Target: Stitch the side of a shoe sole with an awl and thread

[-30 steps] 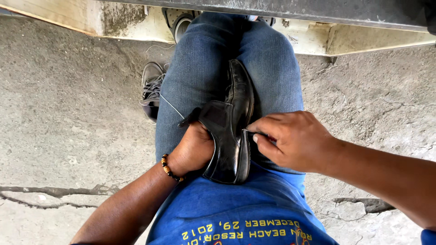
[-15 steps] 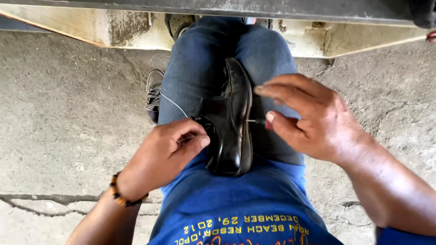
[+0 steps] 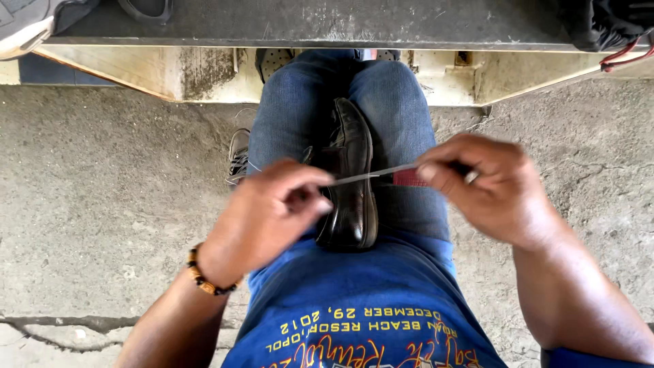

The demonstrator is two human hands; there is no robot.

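Two hands (image 3: 262, 218) (image 3: 487, 187), thin metal awl (image 3: 371, 176), glossy blk leather shoe (image 3: 354, 184)

The black leather shoe (image 3: 351, 180) lies along the lap, in the groove between the two thighs in blue jeans (image 3: 402, 116), so the thighs close it in on both sides. Above the shoe a thin metal tool (image 3: 371, 176) is stretched across, from the left hand (image 3: 262, 218) to the right hand (image 3: 487, 187); it bars the way straight down to the middle of the shoe. The toe end, towards the knees, is open from above. Beyond the knees a low concrete ledge (image 3: 306, 27) closes the far side. The concrete floor (image 3: 102, 197) to the left is open, except for a grey sneaker (image 3: 238, 155) just beside the left thigh. The floor to the right is open too.
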